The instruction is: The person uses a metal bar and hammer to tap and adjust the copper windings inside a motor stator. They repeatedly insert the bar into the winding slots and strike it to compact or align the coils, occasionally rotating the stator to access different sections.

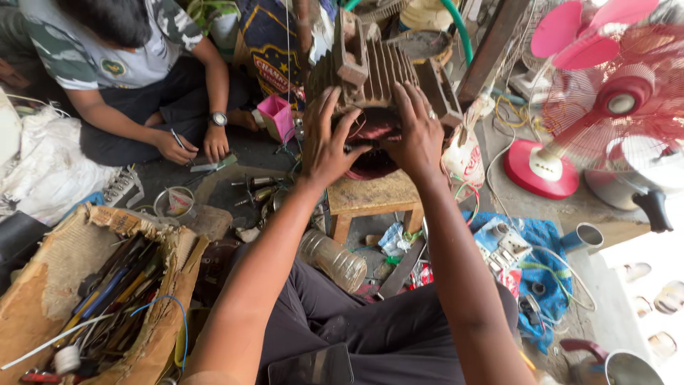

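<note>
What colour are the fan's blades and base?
Pink blades, red round base on the fan, right side of the head view.
</note>
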